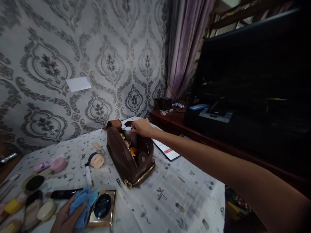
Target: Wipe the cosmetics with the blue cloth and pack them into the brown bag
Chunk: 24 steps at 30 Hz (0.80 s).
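Observation:
My left hand [69,213] is closed on a crumpled blue cloth [84,205] at the bottom of the view. Right beside the cloth lies a square gold-edged compact [103,207] with a dark oval on its lid. My right hand [142,127] reaches across into the open mouth of a brown leather makeup bag [119,157]. Its fingers pinch the top of a dull purple tube [133,139] among the bag's contents. White-capped bottles [127,131] stand next to those fingers. The lower end of the tube is hidden inside the bag.
A foundation jar [96,160], a white tube [87,174], a black tube [64,194], a pink round item [59,164] and several other cosmetics lie on the patterned cloth [170,200]. A tablet [167,149] lies behind the bag. A large dark screen [243,74] stands right.

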### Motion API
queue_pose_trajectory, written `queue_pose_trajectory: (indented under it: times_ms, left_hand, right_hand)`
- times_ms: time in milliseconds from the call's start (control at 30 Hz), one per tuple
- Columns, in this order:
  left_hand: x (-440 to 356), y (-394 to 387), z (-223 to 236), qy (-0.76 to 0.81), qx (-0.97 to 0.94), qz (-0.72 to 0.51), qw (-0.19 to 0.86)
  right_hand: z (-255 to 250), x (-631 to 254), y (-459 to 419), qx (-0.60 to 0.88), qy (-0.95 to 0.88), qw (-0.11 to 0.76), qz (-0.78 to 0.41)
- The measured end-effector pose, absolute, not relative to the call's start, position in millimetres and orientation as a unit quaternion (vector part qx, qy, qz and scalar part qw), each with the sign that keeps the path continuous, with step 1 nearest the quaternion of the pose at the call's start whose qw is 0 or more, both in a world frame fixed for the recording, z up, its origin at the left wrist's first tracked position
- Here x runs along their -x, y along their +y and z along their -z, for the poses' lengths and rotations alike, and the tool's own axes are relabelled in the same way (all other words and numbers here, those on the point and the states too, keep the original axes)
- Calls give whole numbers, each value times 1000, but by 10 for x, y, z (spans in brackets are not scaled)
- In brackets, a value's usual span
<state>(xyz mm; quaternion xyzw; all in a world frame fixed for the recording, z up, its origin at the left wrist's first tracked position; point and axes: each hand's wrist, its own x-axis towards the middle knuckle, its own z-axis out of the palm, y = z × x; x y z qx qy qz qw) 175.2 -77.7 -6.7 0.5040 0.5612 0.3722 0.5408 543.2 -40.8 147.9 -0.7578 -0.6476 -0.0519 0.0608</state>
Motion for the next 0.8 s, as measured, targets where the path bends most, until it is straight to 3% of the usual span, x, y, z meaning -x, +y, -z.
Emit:
queue_pose_trajectory:
  times_ms: [233, 433, 800]
  left_hand:
    - [-1670, -711, 230, 565, -481, -399, 538]
    - [-1640, -683, 325, 579, -458, -418, 530]
    - [-1743, -777, 99, 552, -466, -384, 575]
  right_hand:
    - [-1451, -5409, -470, 732, -671, 88, 77]
    - [-1355, -5437, -433, 727, -661, 172, 76]
    - [-1309, -5589, -287, 762, -606, 228, 20]
